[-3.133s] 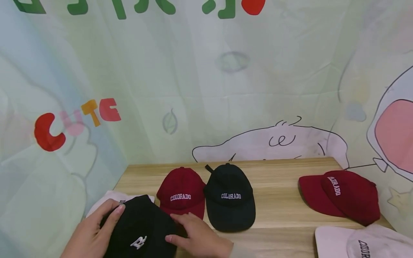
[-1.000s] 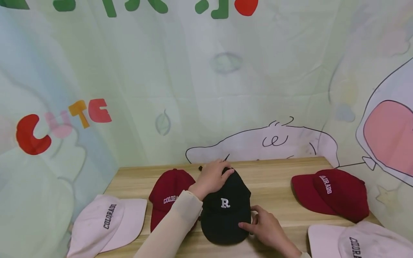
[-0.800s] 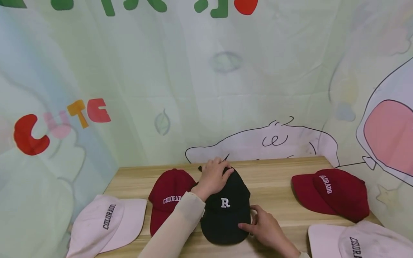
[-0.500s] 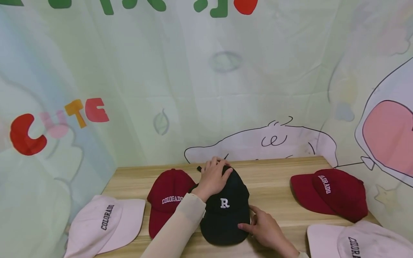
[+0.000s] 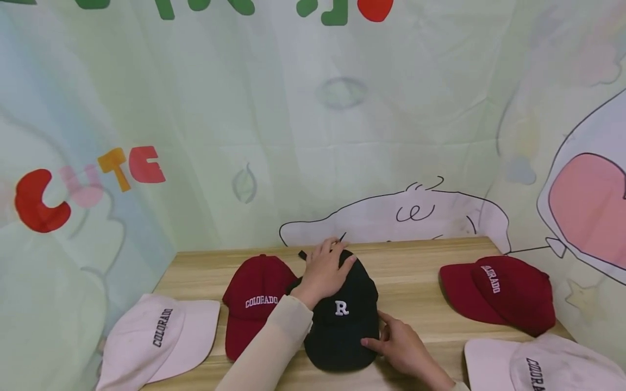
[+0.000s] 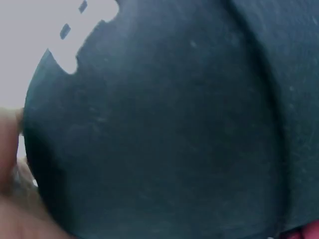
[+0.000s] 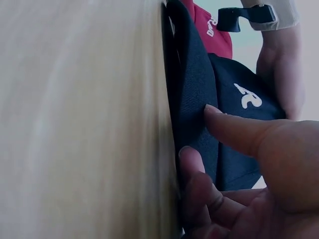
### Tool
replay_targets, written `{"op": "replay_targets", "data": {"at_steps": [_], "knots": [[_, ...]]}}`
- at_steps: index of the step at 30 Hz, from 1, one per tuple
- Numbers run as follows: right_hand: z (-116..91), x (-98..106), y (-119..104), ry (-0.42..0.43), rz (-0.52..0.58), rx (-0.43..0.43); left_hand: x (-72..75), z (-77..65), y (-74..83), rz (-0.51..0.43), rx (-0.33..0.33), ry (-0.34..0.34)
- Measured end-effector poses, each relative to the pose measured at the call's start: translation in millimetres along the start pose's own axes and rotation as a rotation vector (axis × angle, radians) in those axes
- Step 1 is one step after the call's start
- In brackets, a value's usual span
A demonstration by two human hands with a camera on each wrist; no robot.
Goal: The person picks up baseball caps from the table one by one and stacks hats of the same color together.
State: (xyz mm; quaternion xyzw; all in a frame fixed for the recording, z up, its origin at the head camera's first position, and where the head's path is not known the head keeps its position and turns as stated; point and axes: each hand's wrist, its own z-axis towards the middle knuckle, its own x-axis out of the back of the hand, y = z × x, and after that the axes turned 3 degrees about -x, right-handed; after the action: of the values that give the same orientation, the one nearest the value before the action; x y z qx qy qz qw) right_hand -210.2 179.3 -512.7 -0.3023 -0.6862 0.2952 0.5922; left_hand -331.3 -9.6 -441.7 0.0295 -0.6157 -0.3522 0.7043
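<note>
A black baseball cap (image 5: 344, 334) with a white R lies mid-table, brim toward me, over the spot where another black cap showed earlier. My left hand (image 5: 325, 271) rests on the top of its crown, fingers spread over the far side and thumb on the front. My right hand (image 5: 403, 345) pinches the right edge of the brim; in the right wrist view the thumb (image 7: 234, 127) is on top and the fingertips are at the underside. The black crown (image 6: 159, 129) fills most of the left wrist view. A red COLORADO cap (image 5: 261, 279) sits just left, partly behind my left sleeve.
On the wooden table (image 5: 415, 266), a white COLORADO cap (image 5: 146, 336) lies at the left. Another red cap (image 5: 513, 293) lies at the right, with a second white cap (image 5: 552, 361) in front of it. A printed cloth backdrop (image 5: 244, 108) rises behind the table.
Both hands have carried the black R cap from the front left to the middle, covering the black COLORADO cap and uncovering the left white cap. During the last second the hands barely move.
</note>
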Motion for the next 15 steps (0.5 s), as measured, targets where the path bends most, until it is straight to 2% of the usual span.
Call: {"op": "replay_targets", "data": {"at_steps": [4,8,11,15], "knots": [[-3.0,4.4,1.3,-0.034,0.043,-0.01,1.9,-9.0,12.9,0.042,-0.04,0.056],[-8.5,13.8,4.0,-0.05,0.072,-0.025,4.6,-24.4,37.0,0.038,-0.13,0.105],[-13.7,26.6,5.1,-0.016,0.064,-0.035,7.4,-37.1,57.6,-0.065,-0.192,0.093],[-21.1,51.3,6.0,0.069,-0.002,-0.054,5.8,-52.5,77.7,-0.305,-0.177,0.001]]}}
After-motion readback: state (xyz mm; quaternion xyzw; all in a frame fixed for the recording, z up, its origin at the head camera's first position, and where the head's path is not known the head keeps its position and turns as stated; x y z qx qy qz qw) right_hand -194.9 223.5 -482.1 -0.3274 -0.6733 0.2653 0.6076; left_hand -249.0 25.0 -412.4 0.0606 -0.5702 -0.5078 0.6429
